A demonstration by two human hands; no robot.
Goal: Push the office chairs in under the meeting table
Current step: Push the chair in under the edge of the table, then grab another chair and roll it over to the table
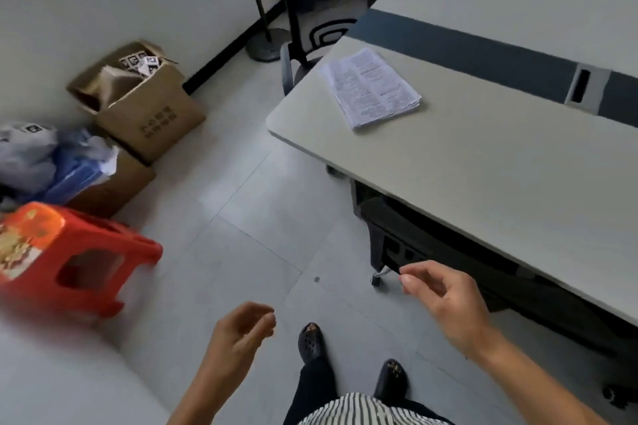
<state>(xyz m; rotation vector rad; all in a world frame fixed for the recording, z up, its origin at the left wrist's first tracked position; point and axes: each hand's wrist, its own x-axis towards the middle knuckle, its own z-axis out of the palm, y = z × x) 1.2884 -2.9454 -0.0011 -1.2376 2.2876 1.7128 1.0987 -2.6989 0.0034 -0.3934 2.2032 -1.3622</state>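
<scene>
The pale meeting table [483,162] with a dark blue centre strip fills the right side. A black office chair [431,252] sits tucked under its near edge, only the back and a caster showing. My right hand [445,297] hovers just in front of that chair's back, fingers loosely curled and holding nothing. My left hand [241,331] hangs lower over the floor, fingers apart and empty. A second black mesh-backed chair [321,10] stands at the table's far end, its seat partly under the tabletop.
A stack of printed papers [371,88] lies on the table. A red plastic stool [69,259] lies tipped at the left. Cardboard boxes [145,107] and bags line the wall. A pole on a round stand base [264,45] stands near the corner.
</scene>
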